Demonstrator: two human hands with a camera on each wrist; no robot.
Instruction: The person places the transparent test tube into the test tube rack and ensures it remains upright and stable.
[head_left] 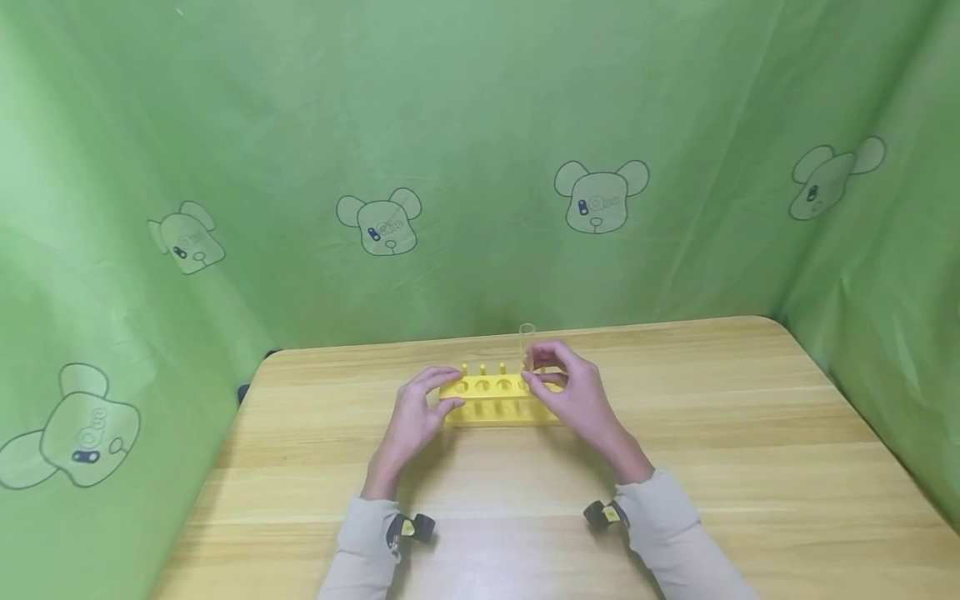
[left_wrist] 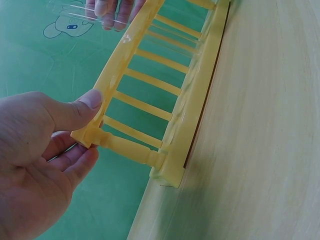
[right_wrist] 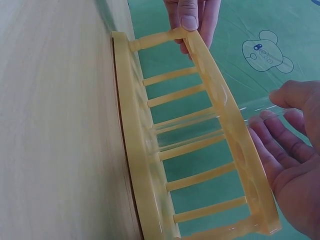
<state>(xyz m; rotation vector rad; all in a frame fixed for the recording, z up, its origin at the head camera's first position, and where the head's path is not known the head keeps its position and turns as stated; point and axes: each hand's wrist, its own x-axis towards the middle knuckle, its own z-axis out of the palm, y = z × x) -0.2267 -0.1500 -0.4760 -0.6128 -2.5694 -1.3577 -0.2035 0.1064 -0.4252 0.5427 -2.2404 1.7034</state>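
Note:
A yellow test tube rack (head_left: 491, 398) stands upright on the table. My left hand (head_left: 412, 412) grips its left end, with the thumb on the front edge of the top plate and the fingers behind. A clear test tube (head_left: 527, 337) stands upright in a hole right of the rack's middle, its open top rising above my right hand (head_left: 577, 396). The right thumb and fingers pinch the tube just above the top plate. In the right wrist view the lower part of the tube (right_wrist: 187, 131) passes down between the rack's posts to the base.
The wooden table (head_left: 300, 500) runs out on both sides of the rack. A green curtain (head_left: 480, 125) printed with bear heads encloses the back and sides. Short yellow pegs (head_left: 483, 369) rise along the rack's rear edge.

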